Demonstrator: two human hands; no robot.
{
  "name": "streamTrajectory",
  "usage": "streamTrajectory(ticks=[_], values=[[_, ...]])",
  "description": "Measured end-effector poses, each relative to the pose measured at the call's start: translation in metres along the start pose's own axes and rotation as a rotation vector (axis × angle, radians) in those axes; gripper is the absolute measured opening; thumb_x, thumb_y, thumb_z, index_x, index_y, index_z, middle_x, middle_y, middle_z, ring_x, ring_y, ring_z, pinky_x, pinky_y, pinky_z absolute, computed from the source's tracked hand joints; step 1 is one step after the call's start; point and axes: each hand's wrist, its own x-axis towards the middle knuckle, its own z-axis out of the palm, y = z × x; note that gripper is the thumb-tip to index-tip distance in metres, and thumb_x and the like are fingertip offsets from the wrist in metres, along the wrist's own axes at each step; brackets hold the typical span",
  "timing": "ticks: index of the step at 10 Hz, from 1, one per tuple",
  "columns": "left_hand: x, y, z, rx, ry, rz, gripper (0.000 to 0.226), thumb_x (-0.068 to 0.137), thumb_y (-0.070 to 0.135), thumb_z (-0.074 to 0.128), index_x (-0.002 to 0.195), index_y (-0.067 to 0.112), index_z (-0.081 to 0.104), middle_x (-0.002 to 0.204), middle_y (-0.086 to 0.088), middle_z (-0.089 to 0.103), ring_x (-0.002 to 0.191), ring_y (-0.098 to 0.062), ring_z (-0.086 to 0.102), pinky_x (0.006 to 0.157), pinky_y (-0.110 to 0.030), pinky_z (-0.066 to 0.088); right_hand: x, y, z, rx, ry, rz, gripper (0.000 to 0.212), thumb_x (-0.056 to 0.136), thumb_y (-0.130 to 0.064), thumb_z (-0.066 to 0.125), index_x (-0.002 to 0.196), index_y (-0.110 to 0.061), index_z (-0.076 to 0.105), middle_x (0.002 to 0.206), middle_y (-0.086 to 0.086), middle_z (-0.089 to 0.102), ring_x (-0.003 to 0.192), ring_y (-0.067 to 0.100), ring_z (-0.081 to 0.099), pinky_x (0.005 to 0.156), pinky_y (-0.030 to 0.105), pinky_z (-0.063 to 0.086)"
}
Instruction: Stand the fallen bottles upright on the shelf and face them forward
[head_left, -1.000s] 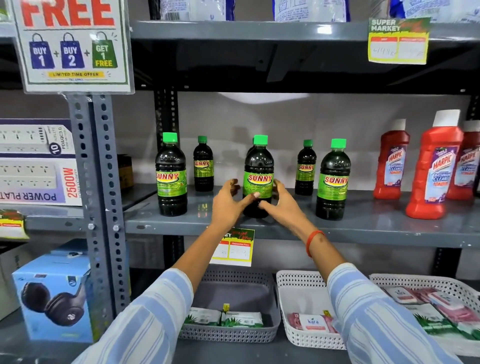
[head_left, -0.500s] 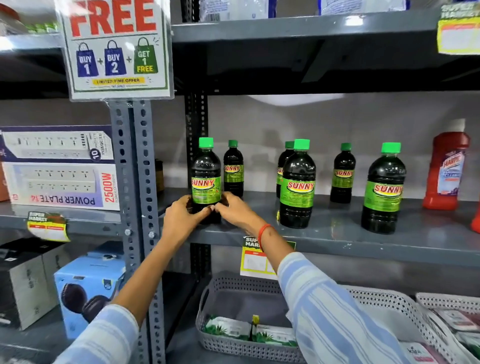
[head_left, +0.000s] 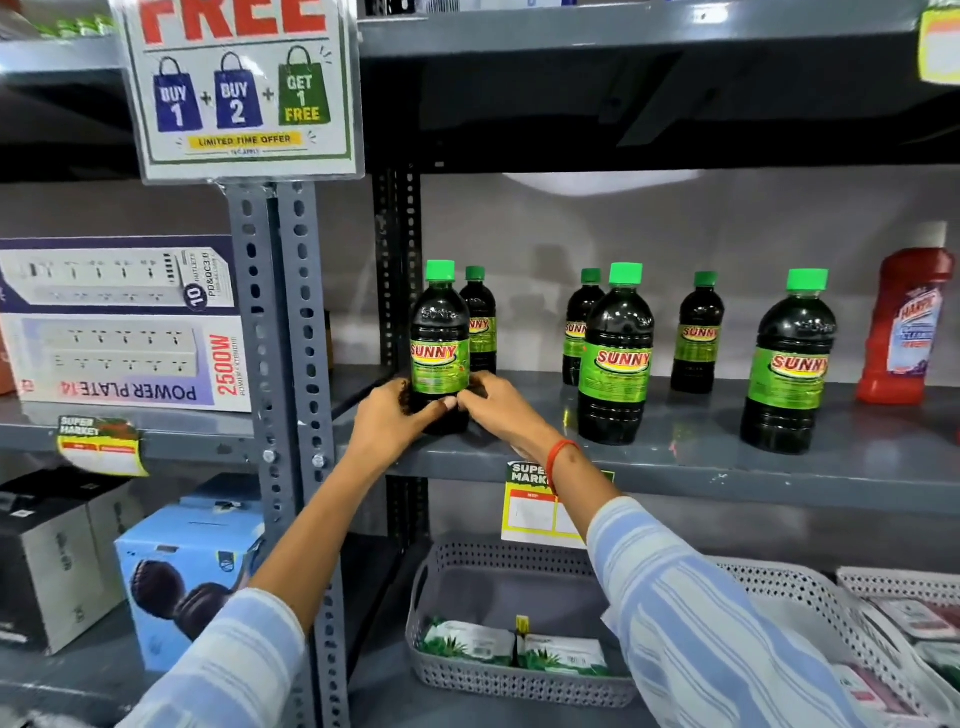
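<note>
Head cam: left hand (head_left: 387, 421) and right hand (head_left: 501, 402) have fingers wrapped round the leftmost front bottle (head_left: 440, 353), upright on the shelf (head_left: 727, 467), label forward.

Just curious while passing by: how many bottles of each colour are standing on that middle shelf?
Dark Sunny bottles with green caps: 6, the leftmost held by the left hand and right hand
Red Harpic bottle: 1
Total: 7, all upright on the grey shelf.
</note>
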Motion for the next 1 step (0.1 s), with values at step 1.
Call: streamTrajectory(ticks=[1], values=[[-0.0142, 0.0135, 0.0039, 0.113, 0.032, 0.010, 0.040, 0.085, 0.025, 0.066, 0.114, 0.001, 0.054, 0.111, -0.017, 0.063, 0.102, -0.034, 0.058, 0.073, -0.035, 0.044, -0.0159, -0.0081, -0.0153, -0.160, 0.101, -0.005, 0.033, 0.087, -0.021, 0.051, 0.114, -0.005, 0.062, 0.107, 0.013, 0.070, 0.098, 0.024, 0.062, 0.082, 0.030, 0.047]])
